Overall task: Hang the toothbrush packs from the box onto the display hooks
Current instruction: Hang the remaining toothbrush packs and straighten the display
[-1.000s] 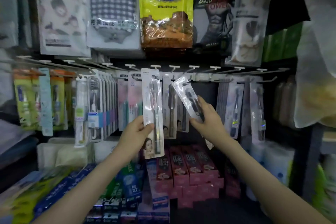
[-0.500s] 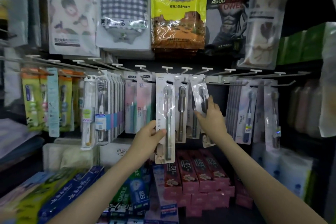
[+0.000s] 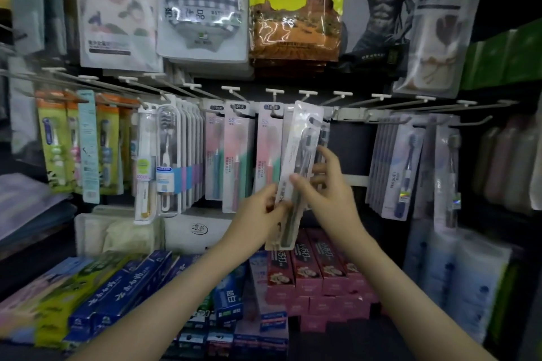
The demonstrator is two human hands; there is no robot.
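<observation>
— Left hand [image 3: 259, 211]: what is it doing?
— Pinching the lower part of 1 toothbrush pack [image 3: 297, 173] between thumb and curled fingers.
— And the right hand [image 3: 328, 190]?
— Its thumb lies on the front of that pack, about halfway up. Its fingers [image 3: 328, 155] reach past the pack's right edge, behind it. So 2 hands on 1 pack.
— How does the pack lie?
— Its long axis is tilted, running from lower left to upper right. The dark-bristled brush head is at the top, the handle points down, and the clear front faces the camera.
— Where is it against the rack?
— In front of the middle of the row of display hooks [image 3: 334, 98], with its top edge just below them. Whether it sits on a hook I cannot tell. Its lower end hangs over the red toothpaste boxes [image 3: 308, 269].
— What hangs beside it?
— 3 pink packs [image 3: 237, 155] show their fronts just to the left, upright. At least 1 dark-bristled pack [image 3: 323, 138] hangs right behind it; any others are hidden.
</observation>
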